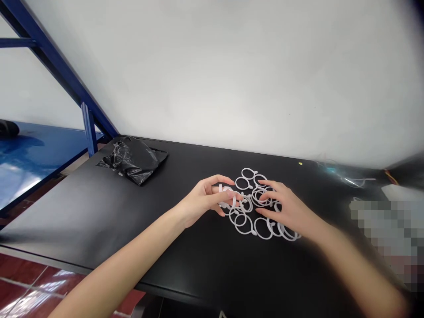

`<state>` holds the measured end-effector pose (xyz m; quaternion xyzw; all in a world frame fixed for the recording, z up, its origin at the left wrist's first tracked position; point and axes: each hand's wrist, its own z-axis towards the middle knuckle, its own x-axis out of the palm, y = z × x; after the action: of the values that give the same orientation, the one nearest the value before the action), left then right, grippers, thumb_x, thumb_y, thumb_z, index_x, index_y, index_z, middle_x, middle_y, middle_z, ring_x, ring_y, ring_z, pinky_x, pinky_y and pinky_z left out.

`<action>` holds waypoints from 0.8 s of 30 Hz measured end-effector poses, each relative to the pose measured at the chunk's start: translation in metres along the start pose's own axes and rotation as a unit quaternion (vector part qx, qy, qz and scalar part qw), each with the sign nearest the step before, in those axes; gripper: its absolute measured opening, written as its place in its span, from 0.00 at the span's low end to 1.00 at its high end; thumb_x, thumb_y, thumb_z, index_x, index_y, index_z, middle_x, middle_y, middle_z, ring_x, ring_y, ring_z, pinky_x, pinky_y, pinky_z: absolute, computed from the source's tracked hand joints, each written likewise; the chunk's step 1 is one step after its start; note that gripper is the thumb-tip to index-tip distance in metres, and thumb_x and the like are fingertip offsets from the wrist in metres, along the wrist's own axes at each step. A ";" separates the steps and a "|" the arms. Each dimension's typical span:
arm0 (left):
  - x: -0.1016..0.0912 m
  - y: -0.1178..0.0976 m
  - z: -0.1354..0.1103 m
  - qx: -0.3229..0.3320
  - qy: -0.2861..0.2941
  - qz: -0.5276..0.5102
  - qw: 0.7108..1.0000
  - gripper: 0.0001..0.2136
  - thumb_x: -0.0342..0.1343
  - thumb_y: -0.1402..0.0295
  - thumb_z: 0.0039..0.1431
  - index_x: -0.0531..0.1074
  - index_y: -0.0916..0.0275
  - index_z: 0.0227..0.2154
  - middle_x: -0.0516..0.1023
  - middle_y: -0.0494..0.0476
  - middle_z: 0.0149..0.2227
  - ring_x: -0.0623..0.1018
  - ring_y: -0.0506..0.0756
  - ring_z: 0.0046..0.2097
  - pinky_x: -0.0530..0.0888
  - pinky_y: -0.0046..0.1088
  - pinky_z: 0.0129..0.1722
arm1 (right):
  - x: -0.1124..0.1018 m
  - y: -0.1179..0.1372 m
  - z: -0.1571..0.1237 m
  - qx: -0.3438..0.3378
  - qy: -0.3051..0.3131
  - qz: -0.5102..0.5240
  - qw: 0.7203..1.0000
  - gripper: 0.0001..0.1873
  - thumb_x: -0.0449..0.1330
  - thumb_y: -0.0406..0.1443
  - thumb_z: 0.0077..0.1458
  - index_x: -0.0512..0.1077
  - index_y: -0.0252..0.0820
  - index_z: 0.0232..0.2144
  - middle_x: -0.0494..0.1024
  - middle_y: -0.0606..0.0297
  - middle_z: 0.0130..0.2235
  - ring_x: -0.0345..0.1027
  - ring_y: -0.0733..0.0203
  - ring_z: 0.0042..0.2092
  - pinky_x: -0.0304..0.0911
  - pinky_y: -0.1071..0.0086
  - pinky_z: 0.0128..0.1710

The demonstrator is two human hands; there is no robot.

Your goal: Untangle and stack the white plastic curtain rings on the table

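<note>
A loose cluster of white plastic rings (254, 232), each with a small tab, lies spread on the black table (198, 260). My left hand (200, 196) is at the cluster's left side, thumb and fingers closed around a few white rings (234, 202). How many it grips is partly hidden by the fingers. Over the right part of the cluster rests my right hand (289, 207), palm down with its fingers apart. Its fingertips reach onto the overlapping rings, and nothing shows gripped between them. Some rings are covered by this hand.
A crumpled black plastic bag (135, 159) lies at the table's back left. Along the back stands a pale wall (212, 75); a blue metal frame (62, 66) rises at left. Clear plastic items (353, 181) and a pixelated patch are at right. A small yellow bit (300, 164) lies near the wall.
</note>
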<state>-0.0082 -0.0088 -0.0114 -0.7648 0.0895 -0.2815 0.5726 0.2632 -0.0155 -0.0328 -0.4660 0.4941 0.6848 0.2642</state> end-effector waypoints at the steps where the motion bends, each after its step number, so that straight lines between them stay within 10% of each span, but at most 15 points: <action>1: 0.001 0.001 0.000 0.003 -0.002 0.019 1.000 0.16 0.64 0.63 0.54 0.69 0.63 0.42 0.81 0.58 0.32 0.81 0.56 0.39 0.72 0.20 0.24 | 0.001 0.000 -0.001 -0.009 -0.004 0.001 1.000 0.10 0.62 0.45 0.54 0.75 0.47 0.28 0.68 0.60 0.60 0.60 0.37 0.61 0.59 0.39 0.55; 9: 0.013 0.003 -0.005 0.083 -0.006 0.183 0.980 0.11 0.58 0.66 0.58 0.68 0.63 0.42 0.75 0.53 0.30 0.76 0.50 0.30 0.71 0.21 0.23 | -0.003 0.005 -0.001 -0.012 -0.054 0.058 0.997 0.11 0.57 0.44 0.60 0.73 0.47 0.29 0.70 0.61 0.58 0.67 0.44 0.56 0.64 0.48 0.52; 20: 0.010 0.018 -0.007 0.273 -0.042 0.552 0.787 0.21 0.48 0.77 0.58 0.62 0.58 0.54 0.77 0.54 0.39 0.77 0.52 0.38 0.75 0.27 0.35 | -0.006 0.009 -0.004 -0.018 -0.120 0.083 0.989 0.11 0.59 0.45 0.60 0.72 0.47 0.29 0.77 0.62 0.36 0.69 0.53 0.41 0.66 0.59 0.41; 24: 0.008 0.018 -0.007 0.300 -0.033 0.572 0.763 0.23 0.45 0.77 0.61 0.55 0.59 0.59 0.79 0.56 0.40 0.78 0.55 0.42 0.75 0.33 0.44 | -0.004 0.009 -0.005 -0.006 -0.118 0.096 0.988 0.12 0.59 0.46 0.59 0.72 0.47 0.30 0.78 0.63 0.34 0.69 0.54 0.39 0.67 0.60 0.39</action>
<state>-0.0019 -0.0238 -0.0239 -0.3695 0.4026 0.1108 0.8301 0.2591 -0.0227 -0.0258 -0.3339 0.4977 0.7599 0.2516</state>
